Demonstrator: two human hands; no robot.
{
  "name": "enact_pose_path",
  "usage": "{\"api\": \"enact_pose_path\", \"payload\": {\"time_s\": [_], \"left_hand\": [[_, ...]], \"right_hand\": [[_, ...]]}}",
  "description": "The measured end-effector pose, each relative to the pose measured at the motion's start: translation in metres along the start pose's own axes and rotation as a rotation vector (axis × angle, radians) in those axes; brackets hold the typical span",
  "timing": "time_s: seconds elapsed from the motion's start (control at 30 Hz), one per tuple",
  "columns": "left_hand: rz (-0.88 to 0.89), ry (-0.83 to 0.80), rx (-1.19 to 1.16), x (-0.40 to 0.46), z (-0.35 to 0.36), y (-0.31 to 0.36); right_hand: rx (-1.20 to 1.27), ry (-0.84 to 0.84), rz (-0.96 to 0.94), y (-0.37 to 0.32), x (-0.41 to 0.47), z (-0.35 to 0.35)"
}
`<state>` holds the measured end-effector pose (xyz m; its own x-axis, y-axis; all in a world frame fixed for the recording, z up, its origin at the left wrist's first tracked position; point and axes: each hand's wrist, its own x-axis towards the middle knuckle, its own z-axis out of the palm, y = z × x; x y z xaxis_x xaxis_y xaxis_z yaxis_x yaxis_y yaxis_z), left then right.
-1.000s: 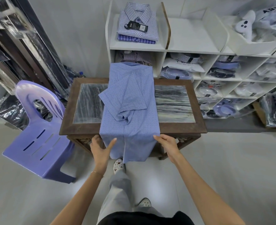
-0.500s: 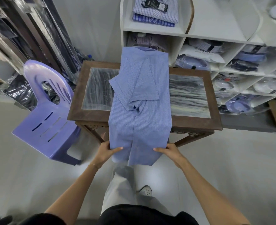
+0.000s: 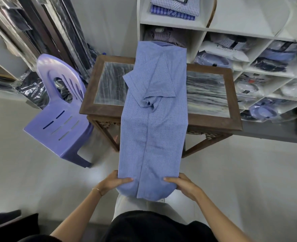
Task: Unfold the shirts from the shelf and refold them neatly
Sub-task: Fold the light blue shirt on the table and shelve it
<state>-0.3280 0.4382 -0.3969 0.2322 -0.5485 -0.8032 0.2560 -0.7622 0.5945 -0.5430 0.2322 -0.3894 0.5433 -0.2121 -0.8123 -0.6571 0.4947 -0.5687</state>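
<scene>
A light blue checked shirt (image 3: pixel 154 130) lies face down across the wooden table (image 3: pixel 214 123), sides and sleeves folded inward, its collar at the far edge and its lower half hanging off the near edge. My left hand (image 3: pixel 111 182) grips the bottom left corner of the hem, thumb on top. My right hand (image 3: pixel 182 186) grips the bottom right corner the same way. Both hands hold the hem lifted toward me, below table height. Folded checked shirts (image 3: pixel 175 9) are stacked on the top of the white shelf (image 3: pixel 205 28).
A purple plastic chair (image 3: pixel 60 116) stands left of the table. Shelf cubbies (image 3: pixel 266 70) behind and to the right hold bagged shirts. Dark plastic-wrapped garments (image 3: pixel 39 32) lean at the back left. My legs are directly under the hanging hem.
Both hands slid down the hanging part of the shirt to its hem and took hold of the bottom corners. The view tilted lower.
</scene>
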Motion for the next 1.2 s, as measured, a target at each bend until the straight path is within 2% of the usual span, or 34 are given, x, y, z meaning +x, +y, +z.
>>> {"api": "enact_pose_path", "payload": {"time_s": [0.27,0.37,0.53,0.6,0.7,0.77,0.87,0.93,0.97,1.07,1.1,1.2], "left_hand": [[-0.099,-0.094,-0.012,-0.021,0.005,-0.035],[-0.118,-0.143,-0.007,-0.030,0.006,-0.041],[-0.165,-0.157,-0.004,-0.049,-0.002,-0.023],[-0.161,-0.177,-0.025,-0.060,-0.008,-0.002],[-0.068,-0.221,-0.166,-0.082,-0.016,0.040],[0.007,-0.130,-0.333,-0.094,-0.023,0.073],[0.093,0.037,-0.432,-0.096,-0.035,0.123],[0.223,0.107,-0.510,-0.090,-0.049,0.168],[0.294,0.101,-0.555,-0.088,-0.056,0.193],[0.498,-0.058,-0.633,-0.078,-0.077,0.259],[0.507,-0.091,-0.647,-0.071,-0.084,0.275],[0.475,0.022,-0.559,-0.037,-0.097,0.294]], "right_hand": [[-0.005,-0.054,0.092,0.025,-0.012,0.002],[-0.093,-0.085,0.145,0.028,-0.022,0.004],[-0.176,-0.060,0.124,0.011,-0.044,0.003],[-0.145,-0.082,0.092,-0.002,-0.055,-0.001],[-0.100,-0.118,0.026,-0.031,-0.073,-0.009],[-0.034,-0.136,-0.038,-0.058,-0.083,-0.015],[0.113,-0.115,-0.158,-0.107,-0.090,-0.021],[0.248,-0.074,-0.243,-0.152,-0.095,-0.018],[0.344,-0.059,-0.279,-0.176,-0.096,-0.017],[0.543,-0.049,-0.356,-0.242,-0.087,-0.017],[0.567,-0.028,-0.379,-0.258,-0.078,-0.019],[0.616,0.027,-0.401,-0.280,-0.046,-0.030]]}}
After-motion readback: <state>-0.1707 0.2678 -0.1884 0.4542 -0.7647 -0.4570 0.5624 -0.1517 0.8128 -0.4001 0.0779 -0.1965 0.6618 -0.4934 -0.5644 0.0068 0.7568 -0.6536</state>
